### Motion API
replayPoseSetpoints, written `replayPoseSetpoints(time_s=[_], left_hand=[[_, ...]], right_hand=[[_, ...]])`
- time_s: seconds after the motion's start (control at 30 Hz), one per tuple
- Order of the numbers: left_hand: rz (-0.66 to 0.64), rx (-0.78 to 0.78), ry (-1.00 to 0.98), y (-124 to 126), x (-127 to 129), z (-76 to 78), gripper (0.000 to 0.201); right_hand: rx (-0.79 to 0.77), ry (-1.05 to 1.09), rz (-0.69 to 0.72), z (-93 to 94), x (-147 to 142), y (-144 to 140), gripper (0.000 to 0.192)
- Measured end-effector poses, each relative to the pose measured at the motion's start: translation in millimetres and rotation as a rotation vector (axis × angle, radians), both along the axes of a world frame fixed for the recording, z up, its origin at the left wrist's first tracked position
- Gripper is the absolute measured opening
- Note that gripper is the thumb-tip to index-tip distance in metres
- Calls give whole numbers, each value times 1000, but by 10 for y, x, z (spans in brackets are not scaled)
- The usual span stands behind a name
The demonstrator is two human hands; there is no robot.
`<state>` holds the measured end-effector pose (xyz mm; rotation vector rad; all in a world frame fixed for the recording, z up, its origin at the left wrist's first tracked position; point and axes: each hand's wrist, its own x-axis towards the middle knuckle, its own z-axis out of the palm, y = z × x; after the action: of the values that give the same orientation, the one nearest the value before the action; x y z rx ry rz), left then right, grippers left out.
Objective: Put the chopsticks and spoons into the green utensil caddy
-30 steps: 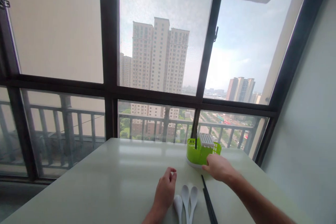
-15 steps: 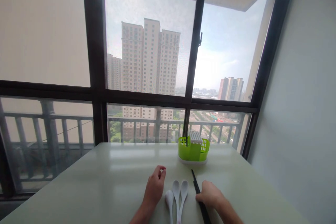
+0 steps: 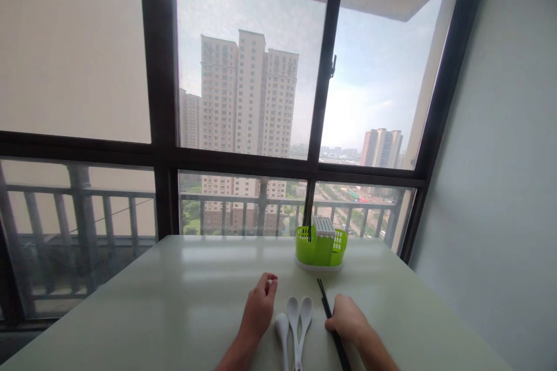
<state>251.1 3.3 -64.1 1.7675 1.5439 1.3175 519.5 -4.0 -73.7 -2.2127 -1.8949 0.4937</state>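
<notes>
I hold my left hand [image 3: 260,304] loosely, fingers [image 3: 270,282] bent inward, left forearm [image 3: 236,352] slanting up from below. My right hand [image 3: 347,317] curls in a grip, thumb [image 3: 331,323] at its left, right forearm [image 3: 375,350] angling from lower right.

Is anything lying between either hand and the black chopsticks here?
Yes, for one hand: three white spoons lie between the left hand and the black chopsticks. The right hand is on the chopsticks, with nothing visible in between.
</notes>
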Motion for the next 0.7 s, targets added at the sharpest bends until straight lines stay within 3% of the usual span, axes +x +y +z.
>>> replayPoseSetpoints(time_s=[0.37, 0.53, 0.6, 0.7], left_hand=[[-9, 21, -18, -7, 24, -5, 31], [-10, 24, -4, -28, 21, 41, 31], [-41, 29, -2, -61, 32, 86, 31], [-166, 53, 23, -168, 81, 178, 33]], right_hand=[[4, 44, 38, -15, 66, 39, 19], [23, 88, 60, 92, 79, 0, 16], [32, 205, 62, 195, 58, -68, 10], [127, 540, 158, 369, -23, -245, 12]])
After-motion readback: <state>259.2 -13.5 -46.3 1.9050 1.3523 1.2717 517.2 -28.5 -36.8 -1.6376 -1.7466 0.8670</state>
